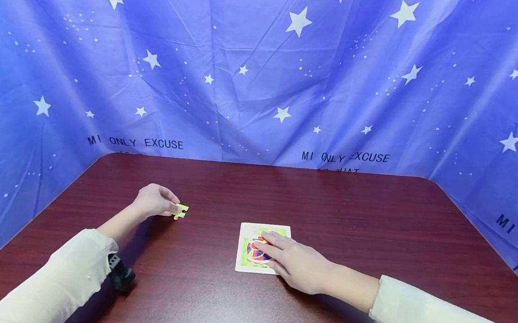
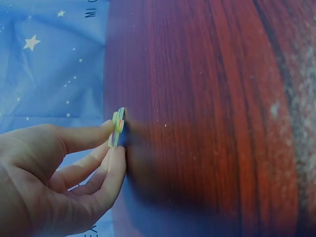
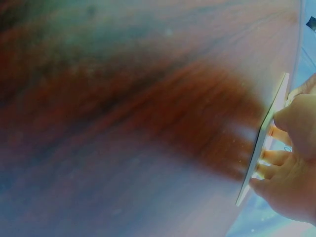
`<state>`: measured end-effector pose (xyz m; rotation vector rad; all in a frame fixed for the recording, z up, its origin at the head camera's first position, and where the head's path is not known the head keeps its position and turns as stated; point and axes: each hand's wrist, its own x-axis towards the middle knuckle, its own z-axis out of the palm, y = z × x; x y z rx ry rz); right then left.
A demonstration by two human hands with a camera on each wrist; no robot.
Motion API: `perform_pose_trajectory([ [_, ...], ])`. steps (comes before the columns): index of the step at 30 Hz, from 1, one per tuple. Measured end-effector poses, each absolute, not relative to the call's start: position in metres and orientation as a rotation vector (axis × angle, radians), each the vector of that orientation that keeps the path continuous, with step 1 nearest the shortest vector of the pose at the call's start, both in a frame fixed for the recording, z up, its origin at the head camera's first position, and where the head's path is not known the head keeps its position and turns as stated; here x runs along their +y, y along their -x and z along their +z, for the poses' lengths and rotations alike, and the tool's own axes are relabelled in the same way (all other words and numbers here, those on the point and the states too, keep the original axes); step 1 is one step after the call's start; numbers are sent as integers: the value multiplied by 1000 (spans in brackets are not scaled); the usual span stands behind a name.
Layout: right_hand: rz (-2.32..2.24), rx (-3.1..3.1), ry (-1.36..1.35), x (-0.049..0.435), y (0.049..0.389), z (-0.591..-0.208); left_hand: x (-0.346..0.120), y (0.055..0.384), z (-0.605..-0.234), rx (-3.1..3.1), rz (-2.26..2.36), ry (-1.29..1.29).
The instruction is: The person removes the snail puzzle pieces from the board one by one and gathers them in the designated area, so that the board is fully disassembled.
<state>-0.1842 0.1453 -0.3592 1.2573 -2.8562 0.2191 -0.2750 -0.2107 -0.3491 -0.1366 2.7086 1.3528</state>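
Note:
My left hand (image 1: 156, 202) pinches a yellow-green jigsaw piece (image 1: 182, 210) between thumb and fingertips, low over the left part of the table. In the left wrist view the jigsaw piece (image 2: 117, 127) shows edge-on in layers; I cannot tell whether it is more than one. A square jigsaw board (image 1: 241, 246) with a pale rim and a green, red and blue picture lies flat near the middle. My right hand (image 1: 302, 265) rests on it with extended fingers, covering the picture's right side. Seen from the right wrist, the board (image 3: 257, 148) is edge-on beneath the fingers.
Both stand on a dark red wood-grain table (image 1: 205, 294) with rounded far corners. Behind and beside it hangs a blue curtain (image 1: 254, 38) with white stars and black lettering. A black wrist device (image 1: 120, 272) sits under the left sleeve.

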Motion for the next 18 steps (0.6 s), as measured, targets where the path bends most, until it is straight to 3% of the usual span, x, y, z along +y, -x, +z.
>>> perform_pose_trajectory([
  [18,217,-2850,-1258,147,185,-361,-213,274,-347,2920,1082,96],
])
